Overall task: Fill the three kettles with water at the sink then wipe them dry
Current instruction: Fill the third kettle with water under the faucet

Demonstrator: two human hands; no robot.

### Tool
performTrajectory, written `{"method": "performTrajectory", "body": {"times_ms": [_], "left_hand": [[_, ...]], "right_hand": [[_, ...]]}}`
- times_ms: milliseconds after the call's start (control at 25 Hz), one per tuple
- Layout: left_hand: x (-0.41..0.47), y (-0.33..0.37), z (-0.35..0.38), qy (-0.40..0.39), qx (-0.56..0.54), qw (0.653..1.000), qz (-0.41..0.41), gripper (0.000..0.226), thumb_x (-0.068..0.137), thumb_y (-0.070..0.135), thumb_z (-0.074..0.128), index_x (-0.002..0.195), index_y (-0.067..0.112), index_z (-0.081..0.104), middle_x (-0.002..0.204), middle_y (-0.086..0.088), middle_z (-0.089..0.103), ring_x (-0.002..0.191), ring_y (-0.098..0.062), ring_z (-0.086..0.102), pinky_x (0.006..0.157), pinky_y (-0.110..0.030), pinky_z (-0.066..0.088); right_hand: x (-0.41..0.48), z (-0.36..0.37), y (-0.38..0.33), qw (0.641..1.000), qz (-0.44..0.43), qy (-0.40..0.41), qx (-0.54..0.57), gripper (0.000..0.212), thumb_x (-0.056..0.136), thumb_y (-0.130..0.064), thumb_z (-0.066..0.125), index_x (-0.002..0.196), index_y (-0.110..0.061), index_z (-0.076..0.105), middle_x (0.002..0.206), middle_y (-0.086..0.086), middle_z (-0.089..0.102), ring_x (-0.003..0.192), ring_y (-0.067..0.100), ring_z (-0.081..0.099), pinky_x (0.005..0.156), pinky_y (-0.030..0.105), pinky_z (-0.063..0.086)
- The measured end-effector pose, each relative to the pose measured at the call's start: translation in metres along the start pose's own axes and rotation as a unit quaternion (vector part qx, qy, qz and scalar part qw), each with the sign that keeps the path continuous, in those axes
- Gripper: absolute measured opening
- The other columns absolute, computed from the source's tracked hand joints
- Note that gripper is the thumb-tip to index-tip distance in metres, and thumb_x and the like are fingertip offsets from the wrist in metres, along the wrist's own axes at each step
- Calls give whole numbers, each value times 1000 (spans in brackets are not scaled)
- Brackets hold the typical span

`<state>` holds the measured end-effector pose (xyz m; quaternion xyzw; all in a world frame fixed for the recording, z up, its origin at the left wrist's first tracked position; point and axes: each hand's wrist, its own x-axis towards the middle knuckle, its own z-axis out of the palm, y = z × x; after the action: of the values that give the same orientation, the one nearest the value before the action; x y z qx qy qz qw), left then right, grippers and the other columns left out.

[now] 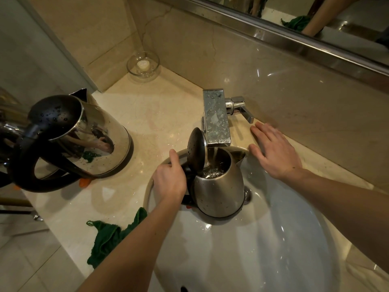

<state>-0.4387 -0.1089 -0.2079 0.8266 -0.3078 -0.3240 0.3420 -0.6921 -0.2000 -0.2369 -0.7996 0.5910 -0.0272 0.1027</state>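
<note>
Centre frame: small steel kettle [221, 186] sits in the white sink [273, 249] w/ lid flipped up, right under the tap spout [215, 121], water running in. Left hand [170, 180] has fingers wrapped round its black handle. Right hand [273, 152] is at centre right, fingers straight and spread, holding nothing, near the tap lever [242, 110]. Larger steel kettle [101, 133] stands on the tabletop [157, 114] at left; green cloth [105, 239] lies lower left.

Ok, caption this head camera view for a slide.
Left hand holds the open-lidded kettle under the running faucet over the sink; right hand open beside the lever.
</note>
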Motion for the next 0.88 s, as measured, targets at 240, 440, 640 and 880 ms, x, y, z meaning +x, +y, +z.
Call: {"method": "performTrajectory", "body": {"times_ms": [240, 440, 640, 880], "left_hand": [[0, 0, 0, 3, -2, 1000, 5, 58, 102, 52, 26, 58, 17, 42, 56, -3, 46, 53, -18, 45, 56, -30, 40], [1, -1, 0, 1, 3, 1000, 4, 58, 102, 51, 26, 59, 16, 42, 57, -5, 47, 54, -18, 46, 56, -30, 40], [1, -2, 1, 2, -1, 1000, 2, 58, 102, 52, 26, 59, 16, 41, 57, -5, 45, 53, -18, 44, 56, -30, 40], [0, 0, 0, 0, -4, 1000, 1, 57, 102, 51, 26, 59, 16, 42, 57, -4, 47, 53, -17, 46, 54, -28, 39]], "right_hand": [[0, 1, 0, 1000, 0, -3, 0, 71, 93, -61, 12, 154, -26, 22, 161, -1, 22, 149, 18, 13, 121, 36, 6], [0, 1, 1, 1000, 1, 2, 4, 74, 91, -63, 9, 154, -26, 24, 161, -1, 23, 149, 18, 13, 121, 36, 8], [0, 1, 0, 1000, 0, 2, 1, 76, 90, -65, 7, 154, -26, 23, 161, -1, 22, 149, 18, 13, 122, 37, 9], [0, -1, -1, 1000, 1, 0, 4, 76, 90, -65, 7, 154, -26, 23, 161, -1, 22, 149, 18, 13, 121, 36, 8]]}}
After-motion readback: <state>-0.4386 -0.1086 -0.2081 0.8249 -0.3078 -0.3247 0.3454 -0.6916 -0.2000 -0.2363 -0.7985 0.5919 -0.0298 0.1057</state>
